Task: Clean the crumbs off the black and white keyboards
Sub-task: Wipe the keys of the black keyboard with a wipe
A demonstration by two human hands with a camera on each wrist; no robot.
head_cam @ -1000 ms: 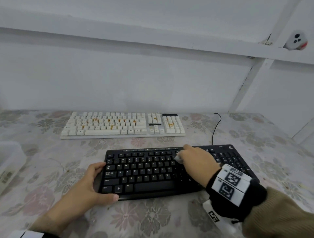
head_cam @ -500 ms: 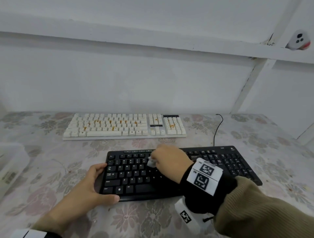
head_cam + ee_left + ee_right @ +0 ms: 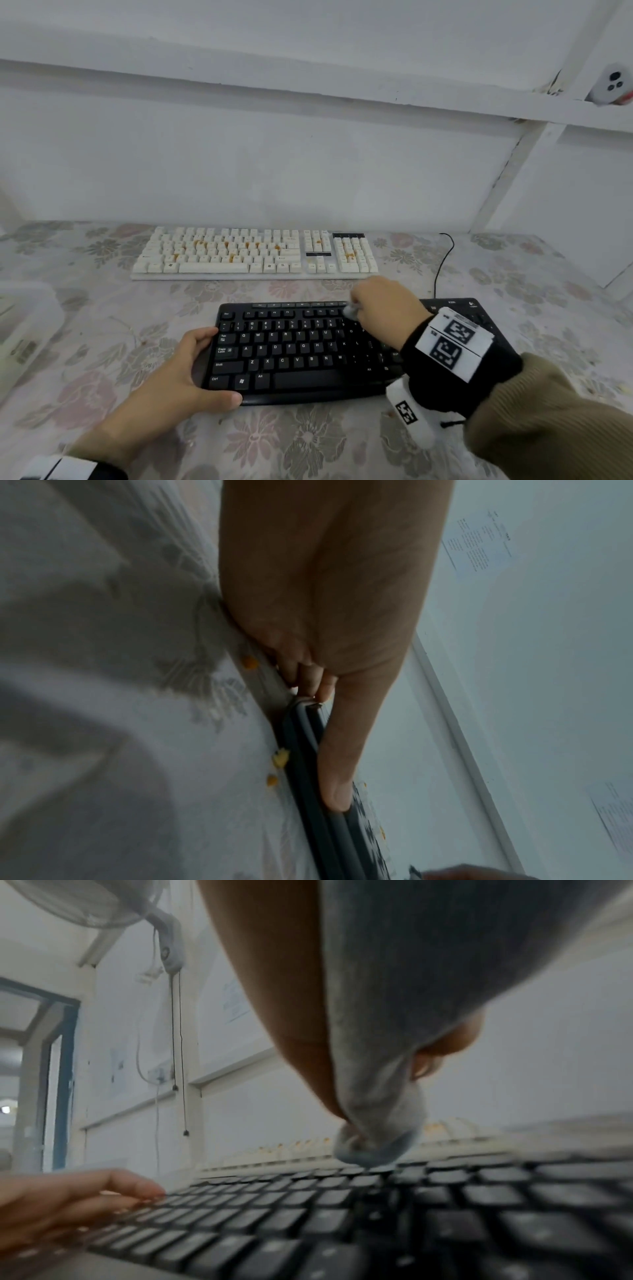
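Note:
The black keyboard lies in front of me on the floral tablecloth. My left hand grips its left end, thumb along the front edge and fingers curled over the far corner. My right hand pinches a small grey cloth and holds it against the top key row, right of centre. The white keyboard lies further back, with orange crumbs between its keys. In the left wrist view, yellow crumbs lie on the tablecloth beside the black keyboard's edge. The cloth hangs bunched just above the black keys.
A clear plastic box stands at the table's left edge. A black cable runs from the black keyboard toward the white wall behind. A small white device sits on the ledge at upper right.
My right hand swept the cloth left across the black keyboard's middle, then back right and up to the top row. The left hand kept its grip.

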